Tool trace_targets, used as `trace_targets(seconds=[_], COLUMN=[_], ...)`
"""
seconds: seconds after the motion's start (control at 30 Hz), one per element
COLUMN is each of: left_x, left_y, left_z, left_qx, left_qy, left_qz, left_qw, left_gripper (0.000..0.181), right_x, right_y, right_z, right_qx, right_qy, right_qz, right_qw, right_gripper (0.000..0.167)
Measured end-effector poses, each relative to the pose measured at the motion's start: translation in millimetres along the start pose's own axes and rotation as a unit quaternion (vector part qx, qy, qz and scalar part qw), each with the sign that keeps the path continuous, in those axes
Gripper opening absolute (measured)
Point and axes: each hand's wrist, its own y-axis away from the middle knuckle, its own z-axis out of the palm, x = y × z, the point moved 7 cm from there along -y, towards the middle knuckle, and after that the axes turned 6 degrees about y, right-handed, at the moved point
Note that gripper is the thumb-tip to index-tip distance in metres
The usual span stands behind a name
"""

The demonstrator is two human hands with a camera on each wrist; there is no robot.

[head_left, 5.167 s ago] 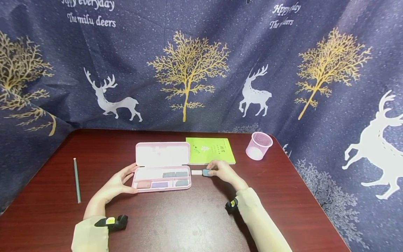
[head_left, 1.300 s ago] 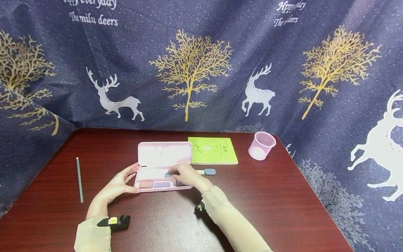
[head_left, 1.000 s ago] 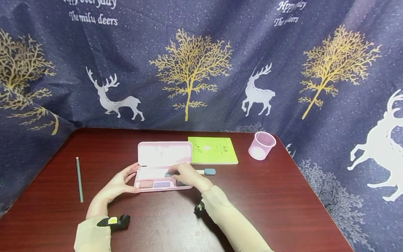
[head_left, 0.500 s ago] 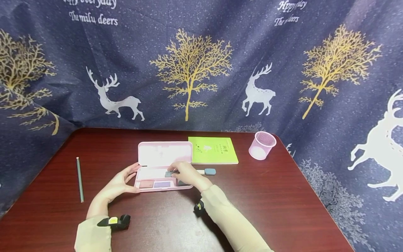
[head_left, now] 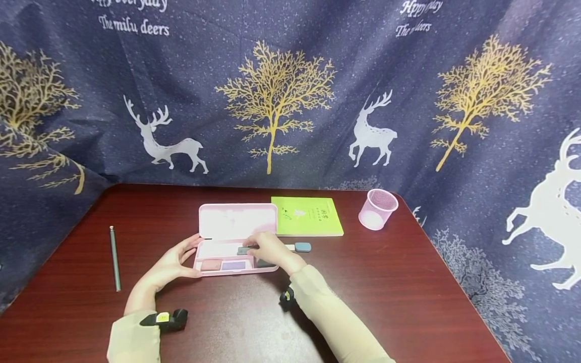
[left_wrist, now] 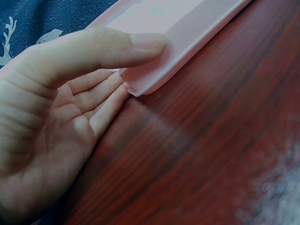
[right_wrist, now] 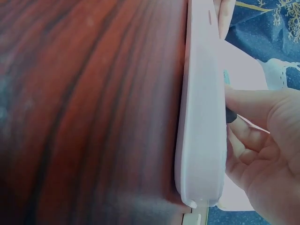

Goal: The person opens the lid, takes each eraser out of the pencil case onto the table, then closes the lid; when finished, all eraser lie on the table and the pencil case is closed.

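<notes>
An open pink pencil case (head_left: 236, 273) lies on the table, its lid (head_left: 238, 222) tipped back. My left hand (head_left: 170, 264) holds the case's left end, thumb at the front wall and fingers behind, as the left wrist view also shows. My right hand (head_left: 269, 250) reaches into the back compartment and pinches a small dark grey block (head_left: 243, 250) between thumb and fingers. In the right wrist view the case's front wall (right_wrist: 204, 117) hides most of that block. A reddish block (head_left: 211, 265) and a purple block (head_left: 233, 265) lie in the front compartment.
A small white stick with a blue end (head_left: 302, 247) lies right of the case. Behind it is a green book (head_left: 310, 217). A pink mesh cup (head_left: 376, 210) stands at the back right. A dark green pencil (head_left: 115, 259) lies at the left.
My right hand has let go of the blue-ended stick and moved left into the case, onto the grey block. Over the last second its fingers shift only slightly. The left hand keeps its hold.
</notes>
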Motion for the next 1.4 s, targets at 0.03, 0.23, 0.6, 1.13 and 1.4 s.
trace_targets(seconds=[0.03, 0.23, 0.6, 1.13, 1.4], left_x=[-0.1, -0.6, -3.0, -2.6, -2.3], left_y=[-0.1, -0.2, -1.4, -1.4, -0.1], left_z=[-0.2, -1.5, -2.4, -0.7, 0.5], left_qx=[0.000, 0.002, 0.005, 0.004, 0.004], left_qy=[-0.001, -0.006, -0.016, -0.014, -0.009], left_qz=[0.000, 0.003, 0.002, -0.005, -0.005], left_qw=[1.0000, 1.0000, 0.9999, 0.9999, 0.9999], left_gripper=[0.105, 0.104, 0.104, 0.105, 0.105], right_x=[0, 0, 3, 6, 19], right_y=[-0.1, -0.2, -0.3, 6.6, 21.2], right_z=[0, 0, 0, -11, -30], right_qx=[-0.001, -0.005, -0.006, 0.045, 0.099], right_qy=[-0.001, -0.012, -0.028, -0.028, -0.048], right_qz=[0.001, 0.006, 0.007, -0.006, -0.019], right_qw=[1.0000, 0.9999, 0.9996, 0.9986, 0.9938], right_gripper=[0.024, 0.024, 0.023, 0.022, 0.019])
